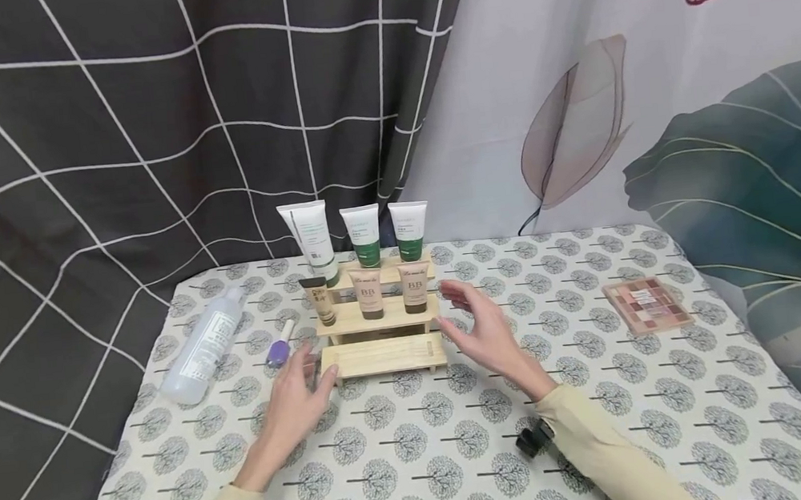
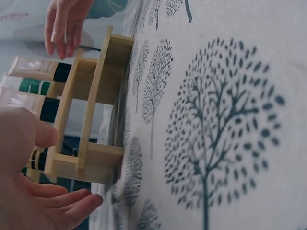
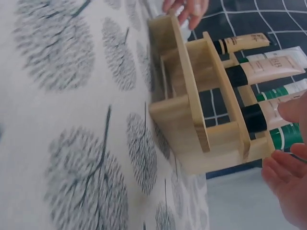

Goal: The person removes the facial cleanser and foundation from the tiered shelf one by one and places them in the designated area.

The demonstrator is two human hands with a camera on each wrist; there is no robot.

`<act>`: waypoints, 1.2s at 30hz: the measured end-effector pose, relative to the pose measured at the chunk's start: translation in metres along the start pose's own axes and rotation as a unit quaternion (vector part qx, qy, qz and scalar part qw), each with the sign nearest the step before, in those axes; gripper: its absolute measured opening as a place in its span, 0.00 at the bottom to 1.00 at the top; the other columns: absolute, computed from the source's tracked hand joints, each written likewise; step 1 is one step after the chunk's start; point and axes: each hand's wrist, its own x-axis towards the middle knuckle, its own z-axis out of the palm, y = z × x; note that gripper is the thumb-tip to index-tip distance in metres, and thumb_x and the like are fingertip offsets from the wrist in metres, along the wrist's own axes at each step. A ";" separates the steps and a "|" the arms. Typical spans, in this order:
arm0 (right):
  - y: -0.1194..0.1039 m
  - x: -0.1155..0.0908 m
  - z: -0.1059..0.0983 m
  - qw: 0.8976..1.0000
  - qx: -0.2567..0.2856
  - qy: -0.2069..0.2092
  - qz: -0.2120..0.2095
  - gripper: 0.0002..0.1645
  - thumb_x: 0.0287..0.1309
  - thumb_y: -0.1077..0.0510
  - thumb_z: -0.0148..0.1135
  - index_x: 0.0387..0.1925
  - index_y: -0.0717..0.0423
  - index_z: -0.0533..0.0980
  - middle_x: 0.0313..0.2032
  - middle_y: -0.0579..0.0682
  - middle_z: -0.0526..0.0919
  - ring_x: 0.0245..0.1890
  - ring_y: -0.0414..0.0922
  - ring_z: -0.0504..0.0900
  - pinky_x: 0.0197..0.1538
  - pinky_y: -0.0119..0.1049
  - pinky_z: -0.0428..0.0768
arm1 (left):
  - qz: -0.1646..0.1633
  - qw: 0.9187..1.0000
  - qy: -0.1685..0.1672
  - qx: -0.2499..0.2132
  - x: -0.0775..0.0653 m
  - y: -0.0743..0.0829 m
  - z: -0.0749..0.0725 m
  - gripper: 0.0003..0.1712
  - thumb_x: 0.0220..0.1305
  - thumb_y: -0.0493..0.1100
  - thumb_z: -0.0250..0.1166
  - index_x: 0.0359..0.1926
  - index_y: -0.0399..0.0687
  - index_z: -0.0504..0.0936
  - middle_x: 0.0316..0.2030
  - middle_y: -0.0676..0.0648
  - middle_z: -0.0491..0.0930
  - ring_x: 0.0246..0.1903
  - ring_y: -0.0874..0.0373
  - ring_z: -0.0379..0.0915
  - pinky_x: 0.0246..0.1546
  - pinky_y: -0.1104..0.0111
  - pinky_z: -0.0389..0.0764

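A three-step wooden display rack [image 1: 382, 356] stands at the table's back. Its top step bears three white tubes with green lower ends, among them a large tilted tube [image 1: 310, 234] on the left. On the middle step are two pinkish BB cream tubes [image 1: 414, 287] and a small gold tube [image 1: 320, 301] with a dark top. The lowest step is bare. My left hand [image 1: 293, 409] is beside the rack's left end, fingers spread and holding nothing. Opposite it, my right hand [image 1: 484, 334] hovers near the right end, thumb apart from the fingers, also holding nothing.
Left of the rack lie a purple nail polish bottle [image 1: 279, 350] with a white cap and a large clear bottle [image 1: 203, 349]. An eyeshadow palette [image 1: 647, 305] lies at the right. Dark checked and pale leaf-patterned curtains hang behind the tree-print tablecloth [image 1: 420, 449].
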 end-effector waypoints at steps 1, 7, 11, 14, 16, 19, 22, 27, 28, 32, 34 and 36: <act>0.000 0.002 0.003 1.000 0.015 0.001 0.006 0.35 0.58 0.65 0.70 0.65 0.66 0.69 0.61 0.64 0.79 0.60 0.58 0.81 0.66 0.49 0.79 | -0.007 1.000 -0.003 -0.012 0.001 -0.001 0.001 0.41 0.71 0.50 0.63 0.74 0.33 0.59 0.61 0.30 0.76 0.57 0.36 0.78 0.60 0.44 0.81; -0.001 0.013 0.018 0.997 0.066 0.004 0.033 0.31 0.59 0.67 0.69 0.62 0.66 0.70 0.59 0.64 0.80 0.58 0.58 0.82 0.65 0.48 0.81 | -0.039 0.997 -0.019 -0.060 0.005 -0.008 0.008 0.40 0.72 0.49 0.62 0.73 0.30 0.59 0.58 0.30 0.77 0.54 0.40 0.81 0.58 0.51 0.84; -0.016 0.016 0.022 0.996 0.080 0.012 0.047 0.28 0.59 0.70 0.67 0.61 0.69 0.70 0.58 0.67 0.80 0.56 0.61 0.82 0.65 0.52 0.80 | -0.046 0.997 -0.009 -0.065 0.007 -0.011 0.013 0.38 0.71 0.49 0.63 0.71 0.30 0.63 0.56 0.31 0.79 0.53 0.41 0.81 0.59 0.52 0.83; -0.031 0.018 0.022 0.994 0.090 0.021 0.054 0.25 0.59 0.73 0.66 0.58 0.73 0.71 0.55 0.71 0.80 0.54 0.65 0.82 0.64 0.57 0.81 | -0.048 0.996 -0.002 -0.075 0.007 -0.012 0.016 0.35 0.71 0.48 0.63 0.69 0.32 0.66 0.55 0.32 0.80 0.53 0.42 0.81 0.59 0.52 0.83; -0.037 0.019 0.022 0.994 0.088 0.026 0.054 0.23 0.59 0.74 0.65 0.56 0.74 0.71 0.53 0.72 0.81 0.52 0.65 0.83 0.62 0.58 0.81 | -0.050 0.995 0.001 -0.083 0.008 -0.013 0.018 0.34 0.70 0.48 0.64 0.69 0.32 0.67 0.54 0.32 0.80 0.52 0.42 0.81 0.58 0.53 0.84; -0.037 0.021 0.023 0.995 0.086 0.033 0.045 0.20 0.59 0.74 0.64 0.53 0.74 0.73 0.49 0.72 0.82 0.48 0.65 0.85 0.59 0.59 0.83 | -0.052 0.994 0.009 -0.095 0.008 -0.013 0.020 0.33 0.70 0.47 0.64 0.67 0.32 0.68 0.52 0.33 0.81 0.50 0.42 0.82 0.56 0.54 0.85; -0.036 0.021 0.023 0.995 0.087 0.041 0.037 0.18 0.59 0.75 0.64 0.51 0.75 0.74 0.47 0.71 0.83 0.45 0.65 0.85 0.56 0.58 0.85 | -0.056 0.992 0.012 -0.109 0.009 -0.012 0.022 0.33 0.69 0.46 0.65 0.68 0.32 0.68 0.52 0.33 0.81 0.51 0.42 0.82 0.56 0.54 0.85; -0.035 0.019 0.023 0.994 0.095 0.041 0.043 0.19 0.59 0.76 0.63 0.52 0.75 0.73 0.48 0.71 0.83 0.46 0.63 0.85 0.57 0.53 0.85 | -0.065 0.989 0.007 -0.130 0.010 -0.011 0.023 0.33 0.70 0.46 0.65 0.68 0.32 0.67 0.57 0.31 0.79 0.55 0.40 0.80 0.60 0.53 0.83; -0.035 0.019 0.023 0.993 0.097 0.040 0.046 0.19 0.60 0.75 0.63 0.53 0.75 0.72 0.49 0.71 0.82 0.47 0.63 0.85 0.58 0.52 0.85 | -0.067 0.989 0.007 -0.134 0.010 -0.011 0.023 0.33 0.70 0.46 0.64 0.68 0.32 0.67 0.58 0.31 0.78 0.56 0.40 0.79 0.61 0.53 0.82; -0.034 0.016 0.020 0.991 0.110 0.037 0.060 0.19 0.61 0.75 0.62 0.54 0.76 0.72 0.50 0.71 0.82 0.48 0.63 0.84 0.60 0.51 0.84 | -0.071 0.987 0.005 -0.146 0.011 -0.011 0.024 0.33 0.70 0.45 0.64 0.69 0.32 0.66 0.61 0.30 0.76 0.59 0.38 0.78 0.63 0.51 0.80; -0.026 0.014 0.020 0.990 0.115 0.040 0.064 0.20 0.60 0.75 0.62 0.54 0.76 0.72 0.50 0.72 0.81 0.49 0.63 0.84 0.60 0.52 0.84 | -0.072 0.986 0.004 -0.149 0.011 -0.012 0.025 0.33 0.70 0.45 0.64 0.69 0.33 0.66 0.62 0.30 0.76 0.60 0.38 0.77 0.65 0.50 0.78; -0.016 0.012 0.020 0.990 0.115 0.045 0.064 0.21 0.60 0.76 0.62 0.55 0.76 0.71 0.51 0.72 0.81 0.49 0.64 0.84 0.60 0.52 0.84 | -0.071 0.986 0.006 -0.151 0.012 -0.012 0.025 0.33 0.71 0.45 0.64 0.69 0.33 0.66 0.62 0.30 0.76 0.61 0.37 0.77 0.67 0.49 0.76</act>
